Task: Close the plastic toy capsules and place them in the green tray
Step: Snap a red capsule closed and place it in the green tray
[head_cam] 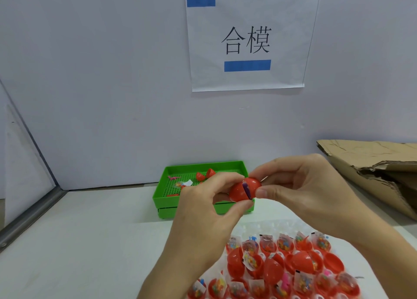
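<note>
Item, near: open capsules (282,267), a cluster of red halves on the desk (90,242) at near right, each holding a small clear packet of coloured bits; not yet closed.

Item, middle: red capsule (244,189), held above the desk between both hands. Our left hand (203,208) pinches its left half, our right hand (300,186) pinches the right; a dark seam shows, so we judge it not fully shut. Method: we should line up the two rims squarely, keep the contents clear of the seam, and press evenly until it seats.

Item, far: green tray (232,164), against the wall, holding loose red halves and small pieces.
</note>
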`<state>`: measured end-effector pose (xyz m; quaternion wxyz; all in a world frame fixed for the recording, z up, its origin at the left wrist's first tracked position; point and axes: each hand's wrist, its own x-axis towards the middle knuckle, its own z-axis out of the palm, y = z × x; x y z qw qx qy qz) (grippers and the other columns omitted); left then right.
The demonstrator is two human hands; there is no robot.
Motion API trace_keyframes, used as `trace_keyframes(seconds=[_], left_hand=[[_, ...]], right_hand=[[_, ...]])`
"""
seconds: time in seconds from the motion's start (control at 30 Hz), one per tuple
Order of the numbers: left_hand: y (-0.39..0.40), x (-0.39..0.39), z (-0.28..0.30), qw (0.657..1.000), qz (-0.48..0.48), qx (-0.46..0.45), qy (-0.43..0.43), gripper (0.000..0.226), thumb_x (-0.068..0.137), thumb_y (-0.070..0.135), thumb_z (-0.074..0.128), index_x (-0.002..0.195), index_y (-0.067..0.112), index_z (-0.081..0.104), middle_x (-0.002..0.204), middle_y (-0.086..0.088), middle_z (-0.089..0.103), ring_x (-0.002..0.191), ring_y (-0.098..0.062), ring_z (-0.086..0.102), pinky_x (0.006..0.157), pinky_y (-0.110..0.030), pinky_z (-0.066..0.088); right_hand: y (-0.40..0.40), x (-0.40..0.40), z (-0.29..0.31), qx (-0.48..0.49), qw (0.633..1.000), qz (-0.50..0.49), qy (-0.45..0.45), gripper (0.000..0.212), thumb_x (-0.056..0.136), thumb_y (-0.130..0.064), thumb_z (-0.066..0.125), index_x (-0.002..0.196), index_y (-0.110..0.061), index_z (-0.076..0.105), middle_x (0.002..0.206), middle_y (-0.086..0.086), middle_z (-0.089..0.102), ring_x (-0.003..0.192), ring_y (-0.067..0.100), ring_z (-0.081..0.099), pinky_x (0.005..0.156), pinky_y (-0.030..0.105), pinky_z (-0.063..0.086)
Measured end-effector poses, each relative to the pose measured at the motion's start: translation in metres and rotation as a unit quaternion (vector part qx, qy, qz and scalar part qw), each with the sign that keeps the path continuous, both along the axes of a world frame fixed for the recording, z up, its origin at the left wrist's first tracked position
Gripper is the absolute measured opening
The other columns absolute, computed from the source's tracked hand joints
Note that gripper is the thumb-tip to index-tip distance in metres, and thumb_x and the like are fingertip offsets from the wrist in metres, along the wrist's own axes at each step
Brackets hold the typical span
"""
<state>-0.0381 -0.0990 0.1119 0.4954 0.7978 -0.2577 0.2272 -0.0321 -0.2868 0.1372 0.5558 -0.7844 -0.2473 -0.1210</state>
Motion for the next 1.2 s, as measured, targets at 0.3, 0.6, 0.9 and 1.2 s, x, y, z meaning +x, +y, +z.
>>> trace_keyframes(seconds=[0.3, 0.6, 0.9, 1.2], left_hand=[[-0.0005, -0.0014, 0.0025, 1.0, 0.007, -0.029, 0.01, 0.048, 0.076, 0.012, 0.083, 0.1, 0.051, 0.065, 0.096, 0.027, 0.072, 0.088, 0.005, 0.069, 0.082, -0.009, 0.051], [-0.0009, -0.001, 0.0016, 0.997, -0.019, -0.067, 0.034, 0.045, 0.078, 0.005, 0.08, 0.103, 0.042, 0.071, 0.095, 0.019, 0.075, 0.089, -0.002, 0.071, 0.08, -0.012, 0.053], [-0.0006, -0.0022, 0.0055, 0.986, -0.079, -0.119, 0.087, 0.037, 0.079, 0.003, 0.077, 0.105, 0.029, 0.074, 0.097, 0.009, 0.076, 0.092, -0.008, 0.072, 0.079, -0.014, 0.054], [0.0003, -0.0034, 0.0074, 0.977, -0.106, -0.151, 0.11, 0.034, 0.077, 0.004, 0.077, 0.107, 0.021, 0.073, 0.098, 0.007, 0.077, 0.094, -0.009, 0.072, 0.08, -0.014, 0.054]], right_hand=[[0.0012, -0.0014, 0.0013, 0.011, 1.0, 0.007, -0.003, 0.031, 0.076, 0.0, 0.077, 0.09, -0.027, 0.077, 0.079, -0.001, 0.078, 0.078, 0.015, 0.076, 0.078, 0.027, 0.06], [0.0021, 0.0, -0.0012, 0.027, 1.0, 0.007, -0.004, 0.022, 0.07, -0.021, 0.077, 0.091, -0.013, 0.077, 0.083, 0.004, 0.078, 0.08, 0.02, 0.076, 0.079, 0.035, 0.061], [0.0014, -0.0001, -0.0014, 0.057, 0.998, 0.034, -0.004, 0.025, 0.07, -0.021, 0.078, 0.092, -0.011, 0.075, 0.086, 0.004, 0.078, 0.08, 0.02, 0.075, 0.074, 0.025, 0.059], [0.0022, 0.0008, -0.0019, 0.066, 0.997, 0.044, -0.012, 0.022, 0.072, -0.019, 0.079, 0.093, -0.014, 0.076, 0.09, 0.004, 0.078, 0.083, 0.022, 0.075, 0.075, 0.025, 0.059]])
